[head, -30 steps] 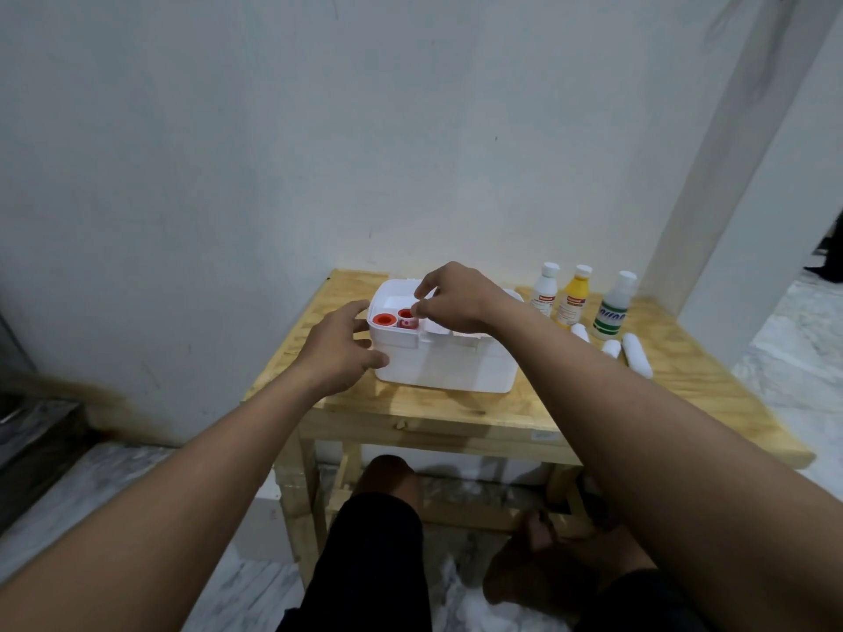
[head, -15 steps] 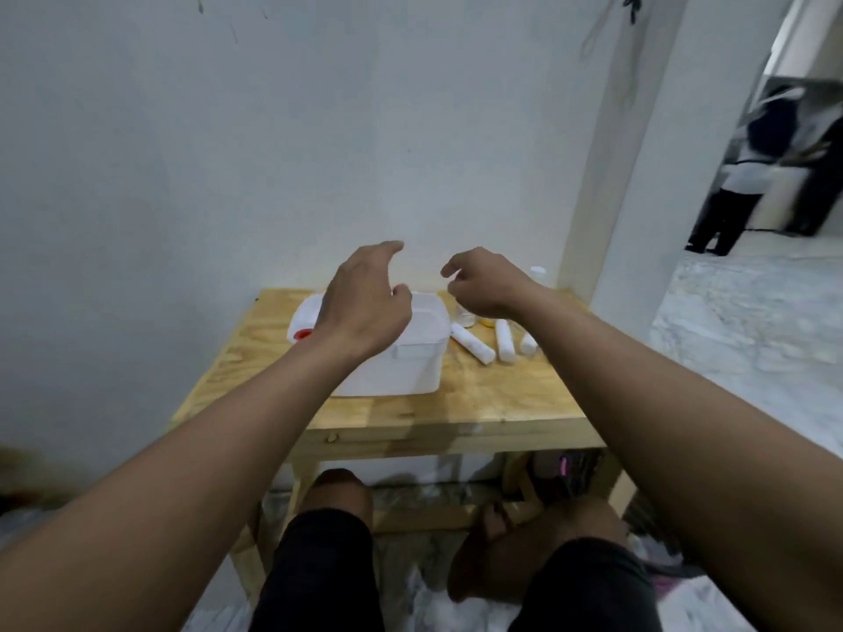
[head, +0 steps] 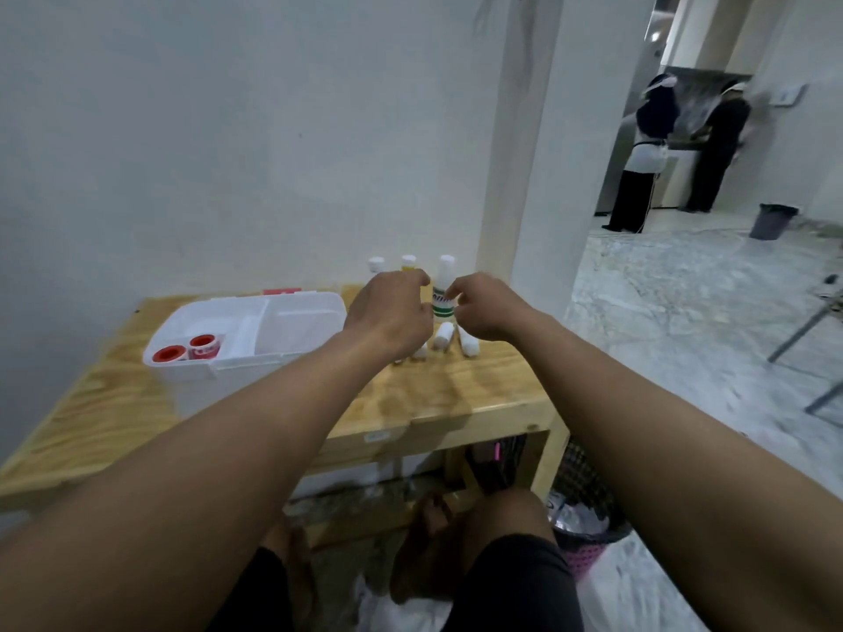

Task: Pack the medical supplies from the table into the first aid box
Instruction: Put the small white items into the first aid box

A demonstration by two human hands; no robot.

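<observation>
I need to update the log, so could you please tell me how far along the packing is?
Early stage. Two red-capped tape rolls already sit in a compartment of the open first aid box. The left hand and right hand are reaching around the green-labelled bottle, neither clearly gripping yet. Left on the table: that bottle, two more bottles behind, and the white rolls.

An open white first aid box [head: 292, 330] sits on the worktop, two red-capped tape rolls [head: 187, 348] in its left compartment; three upright bottles [head: 443, 294] and white gauze rolls [head: 444, 336] lie just right.
</observation>
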